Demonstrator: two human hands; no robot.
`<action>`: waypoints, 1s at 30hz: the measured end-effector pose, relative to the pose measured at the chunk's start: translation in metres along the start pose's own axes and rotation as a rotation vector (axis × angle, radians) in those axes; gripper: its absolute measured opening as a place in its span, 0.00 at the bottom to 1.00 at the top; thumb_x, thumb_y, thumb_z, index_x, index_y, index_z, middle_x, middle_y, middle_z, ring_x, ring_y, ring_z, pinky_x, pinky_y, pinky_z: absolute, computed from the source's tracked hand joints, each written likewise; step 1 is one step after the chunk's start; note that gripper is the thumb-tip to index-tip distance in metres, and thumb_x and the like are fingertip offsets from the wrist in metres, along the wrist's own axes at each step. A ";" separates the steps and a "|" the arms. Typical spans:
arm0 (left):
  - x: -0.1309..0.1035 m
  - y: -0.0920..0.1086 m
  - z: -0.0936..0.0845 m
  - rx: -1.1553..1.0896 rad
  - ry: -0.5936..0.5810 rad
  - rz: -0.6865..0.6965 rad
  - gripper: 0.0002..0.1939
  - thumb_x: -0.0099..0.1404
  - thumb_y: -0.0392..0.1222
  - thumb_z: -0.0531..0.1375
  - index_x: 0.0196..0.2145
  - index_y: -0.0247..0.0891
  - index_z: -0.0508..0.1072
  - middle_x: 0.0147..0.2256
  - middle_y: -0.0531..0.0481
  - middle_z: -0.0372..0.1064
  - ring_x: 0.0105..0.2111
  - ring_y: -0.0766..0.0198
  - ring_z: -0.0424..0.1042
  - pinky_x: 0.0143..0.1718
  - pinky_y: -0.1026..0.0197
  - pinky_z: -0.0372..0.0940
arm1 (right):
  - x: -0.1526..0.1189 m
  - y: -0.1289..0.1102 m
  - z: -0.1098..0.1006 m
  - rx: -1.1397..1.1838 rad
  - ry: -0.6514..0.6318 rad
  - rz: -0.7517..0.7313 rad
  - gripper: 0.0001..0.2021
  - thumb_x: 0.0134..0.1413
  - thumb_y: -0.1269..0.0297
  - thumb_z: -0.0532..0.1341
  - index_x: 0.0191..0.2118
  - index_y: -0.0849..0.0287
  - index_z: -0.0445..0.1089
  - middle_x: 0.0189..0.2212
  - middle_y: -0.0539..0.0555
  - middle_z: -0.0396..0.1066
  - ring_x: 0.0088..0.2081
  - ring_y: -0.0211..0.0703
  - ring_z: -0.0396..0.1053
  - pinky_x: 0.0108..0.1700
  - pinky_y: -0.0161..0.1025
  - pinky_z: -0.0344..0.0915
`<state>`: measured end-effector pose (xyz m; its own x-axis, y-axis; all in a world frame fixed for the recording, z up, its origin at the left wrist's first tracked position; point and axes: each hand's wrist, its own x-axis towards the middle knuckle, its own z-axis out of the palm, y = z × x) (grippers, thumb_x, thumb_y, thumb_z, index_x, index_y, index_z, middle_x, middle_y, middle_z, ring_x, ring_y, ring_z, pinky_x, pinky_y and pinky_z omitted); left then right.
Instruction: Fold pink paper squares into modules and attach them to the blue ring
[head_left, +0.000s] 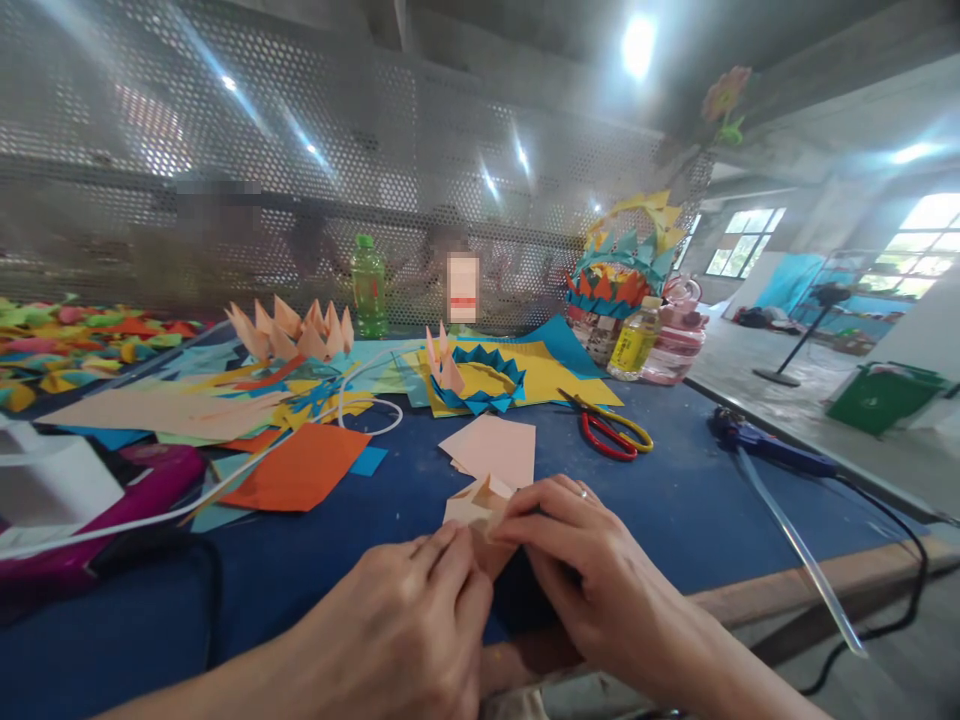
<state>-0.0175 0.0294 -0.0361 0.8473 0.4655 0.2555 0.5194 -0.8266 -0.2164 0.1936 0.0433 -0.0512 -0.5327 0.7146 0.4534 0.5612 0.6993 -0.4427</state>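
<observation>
Both hands meet at the front edge of the blue table over a partly folded peach sheet of paper (469, 508). My left hand (420, 610) is closed on its near left side, fingertips pressed together. The thumb and fingers of my right hand (574, 545) pinch its right side, and a ring shows on one finger. A raised flap stands up at the top of the sheet; its lower part is hidden by the fingers. Just beyond lies a stack of flat peach paper (499, 445). Farther back is a blue folded-paper ring (480, 402) with peach points at its left.
Red-and-yellow-handled scissors (611, 430) and a glue gun (780, 450) with a clear stick lie to the right. Orange paper (300, 470), a white cable (255, 460) and folded peach points (292, 330) are at left. Bottles (369, 288) and a layered paper basket (619, 280) stand behind.
</observation>
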 end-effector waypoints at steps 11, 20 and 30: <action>-0.004 -0.001 0.008 0.009 0.163 0.068 0.19 0.66 0.32 0.48 0.43 0.30 0.77 0.42 0.34 0.76 0.40 0.48 0.75 0.42 0.51 0.69 | 0.015 -0.001 0.004 -0.025 -0.074 0.236 0.03 0.62 0.69 0.60 0.35 0.57 0.67 0.37 0.50 0.70 0.41 0.42 0.64 0.45 0.41 0.60; -0.005 -0.007 0.001 -0.138 0.160 0.075 0.14 0.67 0.34 0.51 0.40 0.36 0.77 0.37 0.40 0.76 0.38 0.54 0.75 0.39 0.58 0.69 | 0.017 0.001 0.011 -0.093 -0.052 0.276 0.03 0.61 0.70 0.60 0.34 0.57 0.68 0.37 0.50 0.70 0.40 0.43 0.65 0.44 0.41 0.59; -0.001 -0.006 -0.001 -0.049 0.137 0.118 0.19 0.68 0.33 0.47 0.39 0.31 0.77 0.36 0.37 0.77 0.35 0.53 0.75 0.34 0.56 0.70 | 0.018 -0.004 0.010 -0.185 -0.091 0.296 0.04 0.64 0.68 0.56 0.37 0.58 0.67 0.39 0.54 0.70 0.41 0.46 0.63 0.44 0.44 0.60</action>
<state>-0.0219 0.0337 -0.0339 0.8772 0.3201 0.3579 0.4089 -0.8888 -0.2072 0.1753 0.0532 -0.0496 -0.3794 0.8903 0.2520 0.8004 0.4524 -0.3934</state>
